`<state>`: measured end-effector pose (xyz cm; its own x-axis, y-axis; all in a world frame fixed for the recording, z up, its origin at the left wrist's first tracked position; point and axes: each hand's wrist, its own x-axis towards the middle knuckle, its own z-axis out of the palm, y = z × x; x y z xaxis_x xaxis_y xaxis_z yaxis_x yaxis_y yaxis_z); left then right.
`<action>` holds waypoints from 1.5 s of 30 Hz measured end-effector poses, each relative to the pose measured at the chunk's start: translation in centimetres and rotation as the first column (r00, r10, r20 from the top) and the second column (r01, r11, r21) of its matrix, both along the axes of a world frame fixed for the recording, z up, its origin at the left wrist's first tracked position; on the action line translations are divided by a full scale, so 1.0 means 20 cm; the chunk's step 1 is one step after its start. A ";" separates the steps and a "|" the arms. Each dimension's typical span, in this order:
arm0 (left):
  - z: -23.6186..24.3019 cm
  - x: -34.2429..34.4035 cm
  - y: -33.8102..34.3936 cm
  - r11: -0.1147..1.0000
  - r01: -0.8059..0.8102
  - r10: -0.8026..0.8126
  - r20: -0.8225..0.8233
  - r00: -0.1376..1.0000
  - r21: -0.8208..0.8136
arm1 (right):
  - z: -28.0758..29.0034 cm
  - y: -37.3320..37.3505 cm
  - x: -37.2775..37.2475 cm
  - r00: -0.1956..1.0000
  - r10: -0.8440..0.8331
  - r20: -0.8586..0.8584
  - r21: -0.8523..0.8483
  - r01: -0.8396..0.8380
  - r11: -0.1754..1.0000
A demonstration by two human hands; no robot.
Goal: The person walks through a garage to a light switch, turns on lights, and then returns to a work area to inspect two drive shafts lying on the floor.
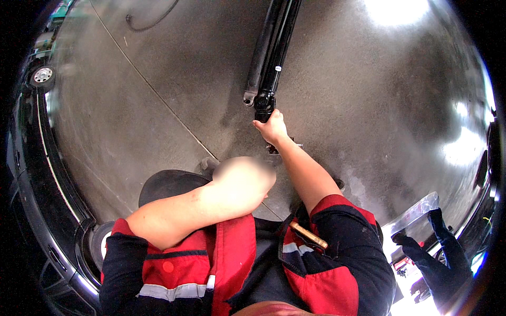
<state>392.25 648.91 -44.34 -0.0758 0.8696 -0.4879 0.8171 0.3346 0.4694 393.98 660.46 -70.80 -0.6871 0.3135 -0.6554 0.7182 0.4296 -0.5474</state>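
A long black metal arm, made of two parallel tubes, reaches down from the top edge over the grey concrete floor. My right hand is stretched forward and closed around its lower end, just below a black end fitting. My left forearm is bent across my chest. My left hand is at the middle of the picture, blurred out, so its fingers do not show. I wear a red and black jacket with grey reflective stripes.
A black car body curves along the left edge, with a wheel at the far left. A dark hose lies on the floor at the top. Another person's dark legs and a clear plastic sheet are at the lower right.
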 end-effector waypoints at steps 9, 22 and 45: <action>0.00 0.00 0.01 1.000 0.006 -0.006 -0.014 1.000 0.012 | 0.01 -0.01 0.00 0.997 0.066 0.025 0.092 -0.069 0.993; 0.00 0.01 -0.01 1.000 0.004 -0.003 -0.025 1.000 0.027 | 0.00 0.00 0.02 0.997 0.066 0.028 0.081 -0.068 0.994; 0.38 -0.08 0.15 0.419 -0.765 -0.701 0.709 0.070 0.489 | 0.00 0.00 0.02 1.000 0.006 -0.011 0.020 -0.005 1.000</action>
<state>390.63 652.00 -36.71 -0.3581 0.6988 0.6192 -0.4997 -0.7037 0.5051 394.47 660.54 -70.76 -0.6962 0.3229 -0.6411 0.7095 0.4447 -0.5466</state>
